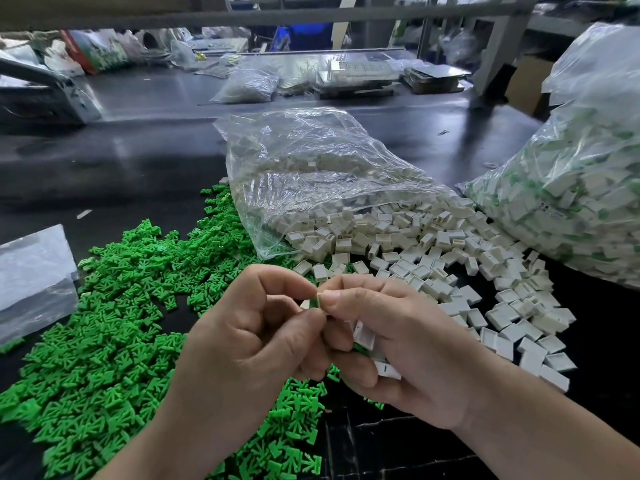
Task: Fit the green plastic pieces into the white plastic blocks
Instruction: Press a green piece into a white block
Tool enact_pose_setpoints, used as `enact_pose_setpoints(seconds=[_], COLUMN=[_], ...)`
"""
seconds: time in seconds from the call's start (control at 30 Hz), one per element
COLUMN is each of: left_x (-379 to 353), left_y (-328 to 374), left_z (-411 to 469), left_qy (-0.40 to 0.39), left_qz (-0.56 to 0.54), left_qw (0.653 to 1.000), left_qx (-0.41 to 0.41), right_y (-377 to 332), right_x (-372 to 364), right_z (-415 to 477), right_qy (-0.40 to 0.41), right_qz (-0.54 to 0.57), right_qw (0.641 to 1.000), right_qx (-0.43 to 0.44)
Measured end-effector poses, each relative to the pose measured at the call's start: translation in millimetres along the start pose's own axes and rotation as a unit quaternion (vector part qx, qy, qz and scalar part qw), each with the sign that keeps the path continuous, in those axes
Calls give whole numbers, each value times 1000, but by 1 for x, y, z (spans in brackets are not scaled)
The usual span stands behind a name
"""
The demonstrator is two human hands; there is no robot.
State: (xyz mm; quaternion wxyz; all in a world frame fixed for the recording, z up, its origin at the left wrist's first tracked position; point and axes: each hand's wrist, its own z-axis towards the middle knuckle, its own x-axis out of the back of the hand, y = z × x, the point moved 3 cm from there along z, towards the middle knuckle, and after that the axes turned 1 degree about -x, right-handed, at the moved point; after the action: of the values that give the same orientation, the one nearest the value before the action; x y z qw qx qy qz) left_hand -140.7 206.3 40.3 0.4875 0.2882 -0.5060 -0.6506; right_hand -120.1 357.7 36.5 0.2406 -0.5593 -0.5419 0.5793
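Note:
Both hands meet at the centre of the head view. My left hand (256, 327) and my right hand (391, 344) pinch between their fingertips one small green plastic piece (313, 302) with a white block edge beside it; how far it sits in the block is hidden by the fingers. My right hand also holds a few white blocks (363, 336) in its curled fingers. A wide heap of loose green pieces (104, 341) covers the dark table at the left. A heap of white blocks (450, 265) spills from an open clear bag (311, 174) at the right.
A large clear bag (588, 168) of white blocks with green showing inside stands at the far right. A flat plastic bag (31, 278) lies at the left edge. Further bags, trays and a metal frame post (498, 46) stand on the far side of the dark table (138, 161).

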Motion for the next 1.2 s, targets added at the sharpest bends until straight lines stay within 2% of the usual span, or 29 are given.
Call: enact_pose_setpoints(seconds=[0.13, 0.27, 0.33, 0.4, 0.47, 0.57, 0.63, 0.67, 0.8, 0.9, 1.07, 1.2], left_x=[1, 2, 3, 9, 15, 10, 3, 1, 5, 6, 12, 11], left_y=[3, 2, 2, 1, -4, -14, -22, -25, -28, -27, -20, 0], left_z=[-1, 0, 1, 3, 9, 19, 21, 21, 23, 22, 18, 12], left_qy=[5, 4, -1, 29, 36, -31, -79, -93, -95, -65, 12, 41], left_qz=[71, 51, 43, 104, 248, 460, 520, 528, 509, 494, 342, 287], left_qw=[997, 998, 999, 994, 968, 884, 845, 838, 851, 863, 940, 957], left_qx=[-13, 20, 21, 2, -27, -74, -98, -104, -94, -83, 0, -22], right_y=[0, 1, 1, -3, -8, -13, -12, -10, -5, -5, -1, -1], right_x=[0, 1, 4, 9, 17, 25, 26, 27, 28, 27, 22, 20], right_z=[1, 2, 4, 5, 7, 9, 10, 10, 9, 8, 5, 5], right_qy=[3, 3, -15, -38, -28, 18, 42, 53, 81, 91, 88, 94], right_qz=[-6, -3, 47, 144, 228, 259, 250, 245, 220, 143, 45, 1], right_qw=[1000, 1000, 999, 989, 973, 965, 967, 968, 972, 985, 995, 995], right_qx=[-1, -2, -4, 10, 34, 47, 26, 12, -16, -6, -12, -27])
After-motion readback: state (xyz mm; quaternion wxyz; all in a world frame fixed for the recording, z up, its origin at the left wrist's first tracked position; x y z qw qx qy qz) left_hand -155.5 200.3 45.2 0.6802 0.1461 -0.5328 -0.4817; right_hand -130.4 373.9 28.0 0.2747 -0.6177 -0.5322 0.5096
